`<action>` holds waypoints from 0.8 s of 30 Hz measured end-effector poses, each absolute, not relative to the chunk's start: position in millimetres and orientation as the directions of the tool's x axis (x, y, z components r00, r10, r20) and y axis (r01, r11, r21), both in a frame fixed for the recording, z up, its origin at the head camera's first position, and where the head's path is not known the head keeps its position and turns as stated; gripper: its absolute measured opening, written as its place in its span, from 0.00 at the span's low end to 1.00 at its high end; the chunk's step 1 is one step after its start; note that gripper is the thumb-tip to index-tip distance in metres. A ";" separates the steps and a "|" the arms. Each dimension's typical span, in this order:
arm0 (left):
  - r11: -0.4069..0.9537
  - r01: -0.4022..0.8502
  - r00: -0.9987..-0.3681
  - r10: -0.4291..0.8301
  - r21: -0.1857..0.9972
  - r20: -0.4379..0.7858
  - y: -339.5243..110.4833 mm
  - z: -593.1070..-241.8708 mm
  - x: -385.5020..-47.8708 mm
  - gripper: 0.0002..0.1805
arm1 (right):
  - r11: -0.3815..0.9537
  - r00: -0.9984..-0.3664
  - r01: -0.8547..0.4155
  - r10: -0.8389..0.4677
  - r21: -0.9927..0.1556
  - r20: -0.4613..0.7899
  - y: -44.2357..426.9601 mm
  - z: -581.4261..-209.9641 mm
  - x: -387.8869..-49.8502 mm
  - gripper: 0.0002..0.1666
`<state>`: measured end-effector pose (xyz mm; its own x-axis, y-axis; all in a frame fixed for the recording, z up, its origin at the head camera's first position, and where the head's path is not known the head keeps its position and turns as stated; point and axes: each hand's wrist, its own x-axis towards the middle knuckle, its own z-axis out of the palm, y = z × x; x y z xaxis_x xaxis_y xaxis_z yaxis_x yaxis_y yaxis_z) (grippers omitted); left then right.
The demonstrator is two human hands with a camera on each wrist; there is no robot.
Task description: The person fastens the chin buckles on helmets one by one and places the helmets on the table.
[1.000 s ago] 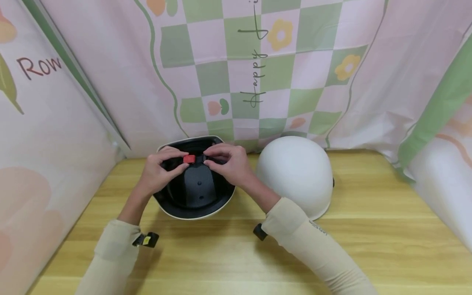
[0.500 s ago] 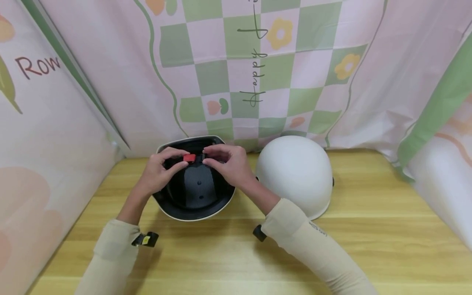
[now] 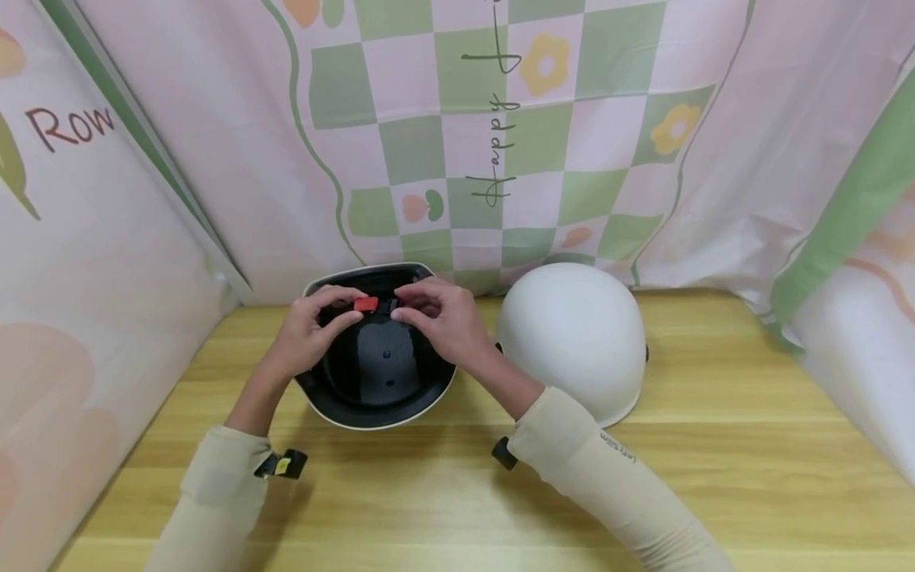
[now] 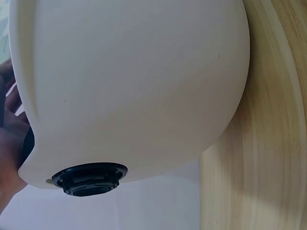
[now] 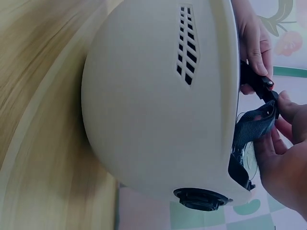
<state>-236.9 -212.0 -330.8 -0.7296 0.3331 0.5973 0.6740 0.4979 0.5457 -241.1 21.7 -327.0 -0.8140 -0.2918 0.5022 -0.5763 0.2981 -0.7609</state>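
Note:
An upturned white helmet (image 3: pixel 388 369) lies at the left of the table, its black padded inside facing up. Over its opening, my left hand (image 3: pixel 300 330) pinches the red part of the chin strap buckle (image 3: pixel 366 304) between thumb and fingers. My right hand (image 3: pixel 446 318) pinches the black end beside it, its thumb below and fingertips above. In the right wrist view, the black webbing strap (image 5: pixel 255 123) loops from the helmet's edge up to the right fingers. The two buckle parts sit end to end there; whether they are locked together I cannot tell.
Right of the hands, a second white helmet (image 3: pixel 572 338) stands dome up, close to the right forearm. The wooden table (image 3: pixel 400 508) runs back to a patterned curtain (image 3: pixel 472 143). A black round knob (image 4: pixel 90 179) sits on the upturned helmet's side.
Both hands keep their hold in nearly the same place. The red buckle part has risen very slightly, and the helmets stay where they were.

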 end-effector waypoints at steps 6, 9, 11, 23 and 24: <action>0.518 0.659 -0.744 0.342 0.545 0.574 -211.4 -329.0 -235.9 0.13 | 0.353 -0.813 -0.579 -0.317 -0.735 0.488 23.8 -325.0 -241.3 0.15; 0.525 0.649 -0.754 0.349 0.550 0.557 -211.0 -328.3 -234.9 0.13 | 0.348 -0.815 -0.575 -0.325 -0.740 0.480 24.8 -324.0 -241.2 0.14; 0.525 0.644 -0.760 0.353 0.556 0.546 -211.0 -328.4 -234.8 0.13 | 0.349 -0.816 -0.573 -0.328 -0.741 0.476 25.3 -323.8 -241.1 0.14; 0.504 0.663 -0.744 0.356 0.554 0.565 -210.3 -326.7 -234.7 0.14 | 0.285 -0.830 -0.545 -0.318 -0.789 0.458 25.8 -323.6 -239.1 0.16; 0.504 0.662 -0.745 0.357 0.555 0.564 -210.1 -326.4 -234.4 0.14 | 0.270 -0.836 -0.533 -0.314 -0.802 0.450 25.9 -323.7 -239.2 0.15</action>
<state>-234.4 -210.1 -326.4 -0.7447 0.3566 0.5641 0.6617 0.5044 0.5548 -239.2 25.9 -323.7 -0.8362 -0.3135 0.4499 -0.5328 0.2702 -0.8019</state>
